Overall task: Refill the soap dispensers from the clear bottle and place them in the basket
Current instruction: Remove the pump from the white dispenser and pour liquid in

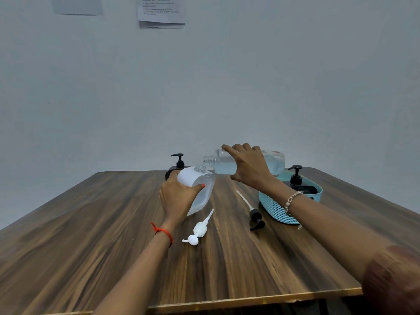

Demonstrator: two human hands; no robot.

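My left hand [178, 196] grips a white soap dispenser [201, 189] with its pump off, tilted with its open neck up and to the right. My right hand [248, 167] holds the clear bottle [223, 163] on its side, liquid inside, its threaded mouth touching the dispenser's neck. A white pump head [198, 230] lies on the table below the dispenser. To its right lies a black pump head [255, 218]. The teal basket [275, 206] at the right holds a black dispenser [296, 178]. Another black dispenser [179, 164] stands behind my left hand, mostly hidden.
The wooden table [113, 235] ends at a plain wall at the back. Its front edge runs along the bottom of the view. Papers [161, 12] hang high on the wall.
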